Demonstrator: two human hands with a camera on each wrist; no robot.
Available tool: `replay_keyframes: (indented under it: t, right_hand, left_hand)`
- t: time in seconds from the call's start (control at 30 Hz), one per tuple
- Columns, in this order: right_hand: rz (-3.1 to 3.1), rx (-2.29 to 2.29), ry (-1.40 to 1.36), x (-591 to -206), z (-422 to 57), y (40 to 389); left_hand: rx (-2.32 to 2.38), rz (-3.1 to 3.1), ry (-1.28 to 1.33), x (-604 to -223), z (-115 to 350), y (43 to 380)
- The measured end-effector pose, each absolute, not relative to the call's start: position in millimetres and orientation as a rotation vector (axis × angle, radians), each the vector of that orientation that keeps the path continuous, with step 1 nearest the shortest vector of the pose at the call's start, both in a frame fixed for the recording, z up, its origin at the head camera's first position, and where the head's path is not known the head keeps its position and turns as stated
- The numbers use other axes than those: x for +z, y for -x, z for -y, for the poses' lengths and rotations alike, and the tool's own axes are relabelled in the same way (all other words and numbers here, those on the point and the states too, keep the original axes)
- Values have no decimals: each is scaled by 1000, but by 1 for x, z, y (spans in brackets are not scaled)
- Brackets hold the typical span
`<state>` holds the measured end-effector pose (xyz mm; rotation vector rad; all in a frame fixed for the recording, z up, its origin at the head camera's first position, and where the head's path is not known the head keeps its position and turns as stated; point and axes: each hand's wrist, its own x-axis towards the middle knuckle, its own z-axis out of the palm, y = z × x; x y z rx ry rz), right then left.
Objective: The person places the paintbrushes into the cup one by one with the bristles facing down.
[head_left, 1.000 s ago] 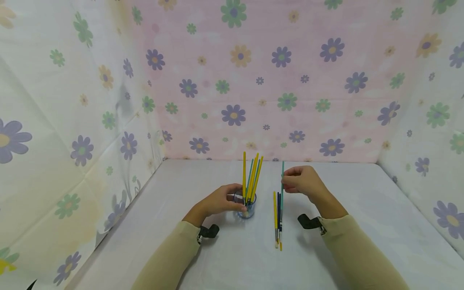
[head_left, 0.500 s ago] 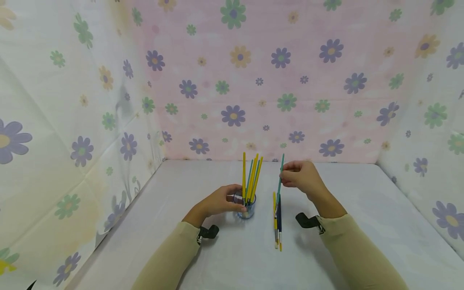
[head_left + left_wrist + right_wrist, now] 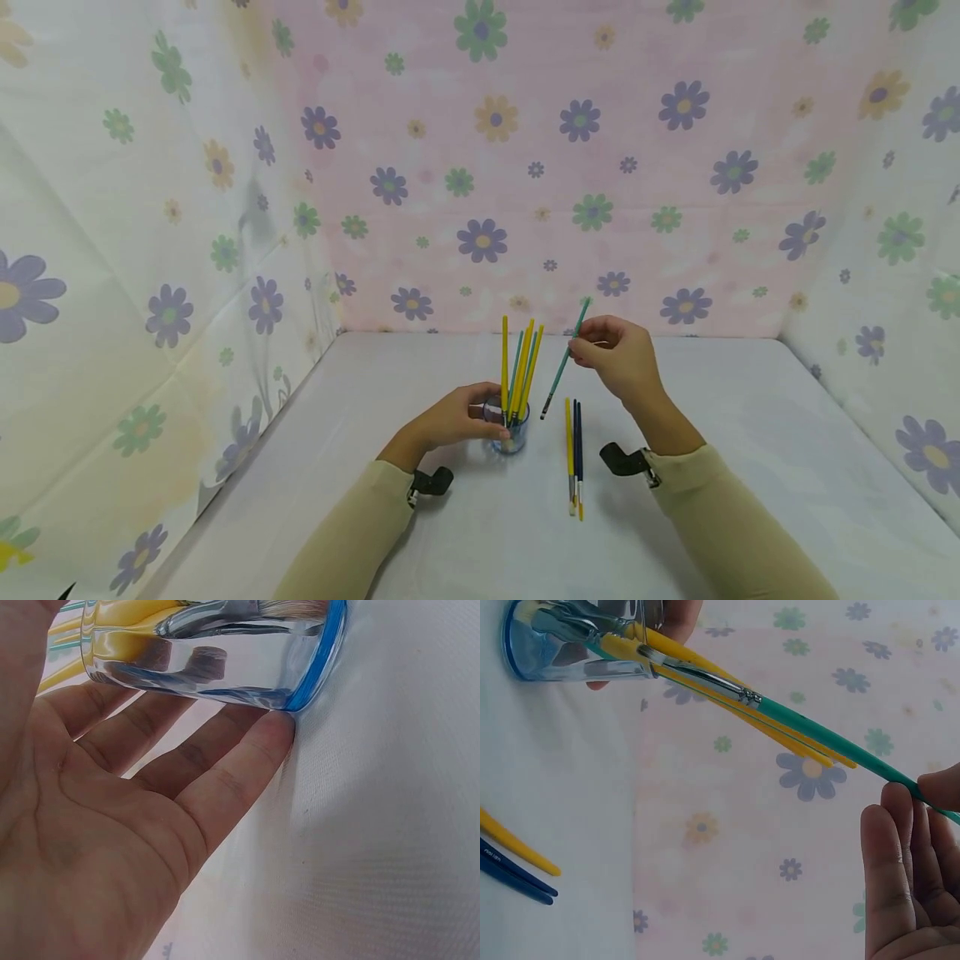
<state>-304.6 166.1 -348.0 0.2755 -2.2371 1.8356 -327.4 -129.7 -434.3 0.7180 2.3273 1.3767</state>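
A clear glass with a blue base point(image 3: 513, 443) stands upright on the table, bristle ends of several yellow and green paintbrushes point(image 3: 525, 367) down inside it. My left hand point(image 3: 448, 415) steadies this glass, thumb at the front and fingers behind; in the left wrist view the fingers point(image 3: 232, 776) touch its side close to the base. Between thumb and fingertips, my right hand point(image 3: 621, 357) pinches a green paintbrush point(image 3: 559, 375) by its upper handle. That brush slants with bristles down and left, in the air right of the glass. The right wrist view shows its silver ferrule and green handle point(image 3: 817, 733).
One yellow paintbrush point(image 3: 569, 437) and two dark blue paintbrushes point(image 3: 578, 442) lie side by side on the white table point(image 3: 480, 533), right of the glass, bristles toward me. Flowered cloth point(image 3: 420, 258) hangs behind and at both sides.
My right hand has lifted the green paintbrush from beside the lying brushes, moving it up and left and tilting its bristle end toward the glass. The left hand and glass stay put.
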Motion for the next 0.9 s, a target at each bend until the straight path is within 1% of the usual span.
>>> replay_keyframes:
  t: [0.3,0.57,0.9]
  right_hand:
    - [2137,1873,-354,-347,-157,301]
    - [2170,1852,-399,-356,-148,301]
    - [2320,1734,-359,-361,-139,299]
  left_hand:
    - [1387,-2320,-700,-435,130,327]
    - [1398,-2298,-690,-436,130,328]
    - [1399,-2293,-672,-436,130,329]
